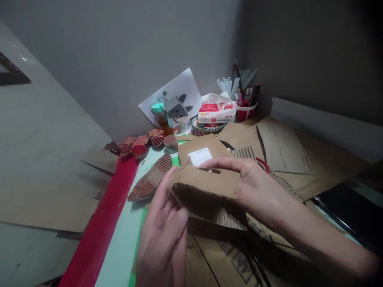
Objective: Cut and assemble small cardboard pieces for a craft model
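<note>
Two bare hands hold one piece of corrugated cardboard (206,187) above the green cutting mat (136,243). The right hand (254,187) clamps its top face, fingers stretched along it; the left hand (163,235) pinches the lower left corner, thumb on the ragged edge. Past the mat's far end stand a tissue pack (217,111) and a red pen cup (245,109). The torn edge looks weak: a hard pull at that corner could likely rip the liner off the flutes.
</note>
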A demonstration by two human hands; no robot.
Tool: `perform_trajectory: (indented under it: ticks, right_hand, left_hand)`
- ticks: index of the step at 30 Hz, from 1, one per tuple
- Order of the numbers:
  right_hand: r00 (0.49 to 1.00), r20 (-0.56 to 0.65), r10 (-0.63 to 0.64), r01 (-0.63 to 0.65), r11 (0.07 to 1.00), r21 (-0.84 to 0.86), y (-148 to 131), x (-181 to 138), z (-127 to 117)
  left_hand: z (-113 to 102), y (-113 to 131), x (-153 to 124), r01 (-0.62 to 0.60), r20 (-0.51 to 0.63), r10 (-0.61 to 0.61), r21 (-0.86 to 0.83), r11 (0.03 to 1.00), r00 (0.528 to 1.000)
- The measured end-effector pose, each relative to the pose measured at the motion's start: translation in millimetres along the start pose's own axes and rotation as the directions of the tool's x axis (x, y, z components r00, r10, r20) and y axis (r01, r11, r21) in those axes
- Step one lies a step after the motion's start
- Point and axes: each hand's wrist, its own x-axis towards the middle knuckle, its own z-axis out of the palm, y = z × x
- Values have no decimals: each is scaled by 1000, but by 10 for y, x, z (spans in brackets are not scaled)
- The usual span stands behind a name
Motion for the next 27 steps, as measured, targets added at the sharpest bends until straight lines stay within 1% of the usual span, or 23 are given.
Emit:
perform_trajectory:
  ticks: [2, 4, 6, 8, 9, 10, 12, 14, 15, 16, 17, 18, 19, 20, 21, 22, 23, 24, 25, 26, 27]
  right_hand:
    - [994, 6, 106, -106, 989, 99, -25, 10, -11]
    - [987, 22, 160, -162, 977, 142, -38, 23, -23]
    - [985, 50, 163, -168, 978, 127, -39, 40, -42]
    - [988, 56, 145, -148, 987, 68, -32, 58, -61]
    - [990, 49, 131, -133, 990, 36, -27, 66, -69]
    - [992, 42, 118, -119, 993, 7, -21, 71, -74]
    - [993, 38, 111, -110, 994, -21, -6, 77, -70]
    - [993, 40, 108, -107, 994, -35, 13, 75, -50]
    - [994, 39, 103, -101, 994, -50, 22, 71, -36]
    - [995, 35, 96, -93, 993, -70, 27, 64, -22]
    - [996, 33, 83, -80, 992, -98, 28, 54, -11]
    - [997, 36, 70, -64, 989, -131, 21, 42, -5]
    - [998, 41, 57, -49, 985, -163, 6, 28, -5]
    - [998, 48, 46, -36, 980, -194, -18, 11, -12]
    - [998, 56, 37, -23, 975, -221, -50, -7, -28]
    - [997, 67, 31, -13, 970, -245, -87, -26, -50]
    - [996, 86, 23, -1, 967, -254, -125, -45, -77]
    - [995, 103, 12, 13, 971, -241, -160, -63, -105]
    - [993, 121, -6, 31, 978, -206, -189, -78, -132]
    - [992, 122, -37, 58, 984, -168, -208, -91, -153]
    - [991, 110, -79, 94, 986, -137, -216, -99, -168]
  left_hand:
    - [22, -14, -15, -81, 7, 81, 68, 994, 997]
    - [39, -51, -31, -232, 31, 230, 180, 956, 973]
    - [19, -104, -41, -392, 91, 383, 313, 865, 919]
    - [-53, -160, -33, -470, 132, 464, 452, 758, 876]
    - [-105, -185, -20, -490, 149, 492, 530, 692, 857]
    - [-164, -208, -2, -518, 182, 528, 604, 606, 830]
    - [-283, -250, 44, -579, 304, 579, 724, 376, 756]
    - [-381, -286, 89, -608, 411, 610, 779, 151, 678]
    - [-415, -302, 106, -607, 436, 626, 791, 75, 647]
    - [-438, -313, 118, -604, 447, 647, 796, 26, 617]
    - [-448, -318, 124, -600, 452, 666, 800, -9, 593]
    - [-448, -315, 125, -605, 455, 681, 796, -21, 574]
    - [-438, -305, 121, -613, 446, 691, 790, -6, 568]
    - [-422, -286, 115, -606, 410, 705, 795, 35, 579]
    - [-402, -260, 110, -578, 340, 716, 809, 108, 609]
    - [-380, -229, 108, -534, 241, 711, 816, 220, 661]
    - [-359, -194, 111, -473, 121, 678, 804, 362, 725]
    - [-340, -159, 120, -393, -5, 614, 765, 511, 789]
    - [-323, -125, 136, -306, -119, 516, 687, 660, 848]
    - [-307, -95, 158, -217, -206, 396, 574, 790, 895]
    - [-292, -69, 182, -140, -256, 278, 449, 882, 926]
